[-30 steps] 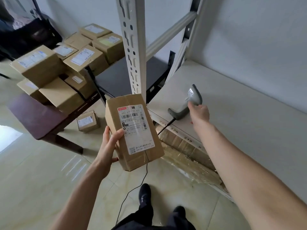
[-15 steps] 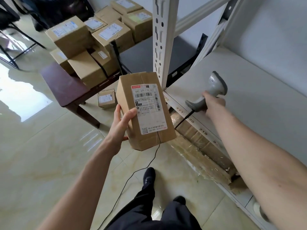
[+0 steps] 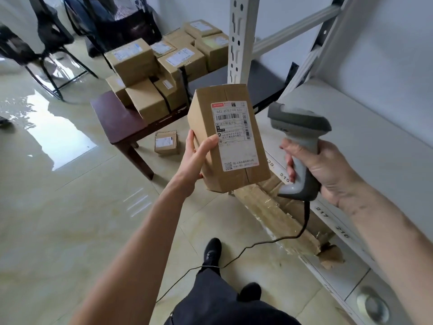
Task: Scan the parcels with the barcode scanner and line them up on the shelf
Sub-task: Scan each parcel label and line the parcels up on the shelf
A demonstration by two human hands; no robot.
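My left hand [image 3: 195, 158] grips a brown cardboard parcel [image 3: 227, 137] from its left side, thumb on the front, with the white barcode label facing me. To its right, my right hand [image 3: 325, 170] grips the handle of a grey barcode scanner [image 3: 298, 141], lifted off the shelf, its head turned toward the parcel. The scanner's black cable hangs down to the floor. The white shelf board [image 3: 365, 146] lies behind the scanner at the right, with number labels along its front edge.
Several more labelled parcels [image 3: 161, 66] are piled on a dark low table [image 3: 117, 118] at the back. One small parcel [image 3: 166, 143] lies on the floor beside it. A white shelf upright [image 3: 241, 38] rises behind the held parcel. Wrapped cardboard [image 3: 276, 214] lies under the shelf. Black chairs stand at the far left.
My right hand has lifted the scanner off the shelf and brought it toward me, beside the parcel. My left hand has raised the parcel. My view has swung right.
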